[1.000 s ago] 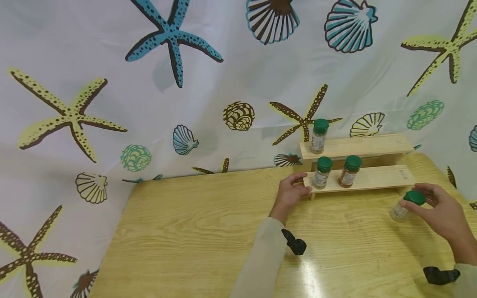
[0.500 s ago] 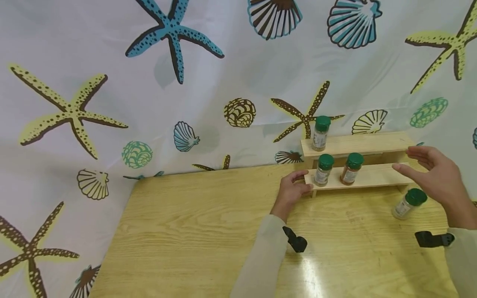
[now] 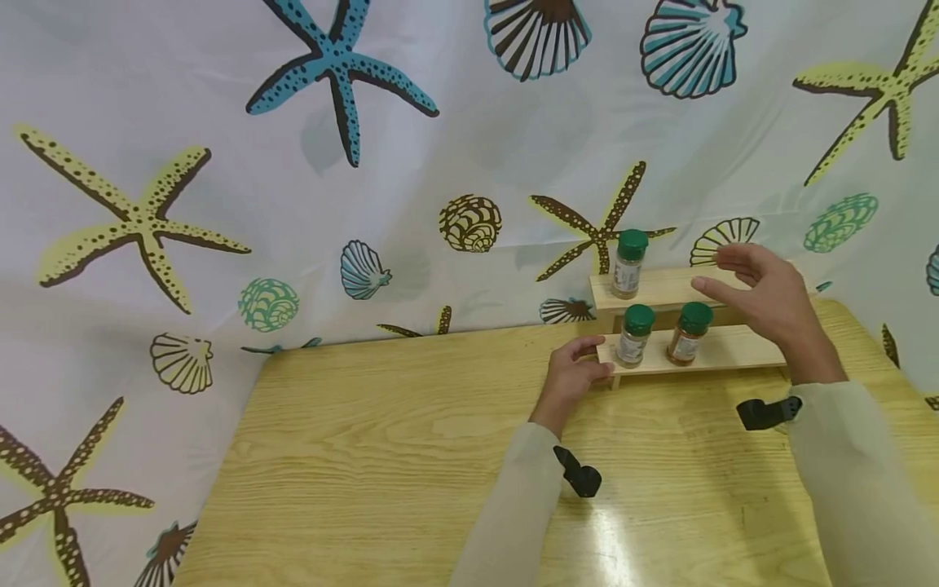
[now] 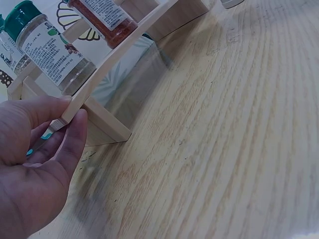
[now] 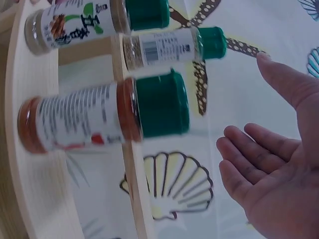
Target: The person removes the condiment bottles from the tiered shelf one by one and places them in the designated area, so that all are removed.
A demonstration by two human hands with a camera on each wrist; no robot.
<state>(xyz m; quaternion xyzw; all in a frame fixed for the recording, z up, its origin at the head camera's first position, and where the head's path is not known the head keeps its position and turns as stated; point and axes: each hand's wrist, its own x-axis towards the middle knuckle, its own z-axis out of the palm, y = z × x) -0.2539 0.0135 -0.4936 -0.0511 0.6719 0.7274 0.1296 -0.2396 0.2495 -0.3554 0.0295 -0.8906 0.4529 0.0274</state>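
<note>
A two-tier wooden spice rack (image 3: pixel 741 349) stands at the back right. My left hand (image 3: pixel 570 377) pinches the left end of its lower board, thumb on top and fingers underneath. One green-capped spice jar (image 3: pixel 628 265) stands at the left of the upper board. On the lower board are a spice jar with pale brown contents (image 4: pixel 54 52) and a jar of reddish spice (image 5: pixel 79 117), both green-capped and upright. My right hand (image 3: pixel 766 293) is in front of the upper board, right of the jars, fingers apart and holding nothing.
The base of another jar (image 4: pixel 232 2) shows on the table at the top of the left wrist view; my right arm hides it in the head view. Behind the rack hangs a white cloth (image 3: pixel 411 187) printed with starfish and shells. The wooden table (image 3: pixel 381 440) extends left.
My right hand has let go of the jar at the right front of the table, then risen and moved left to the upper board. The left hand stays on the rack.
</note>
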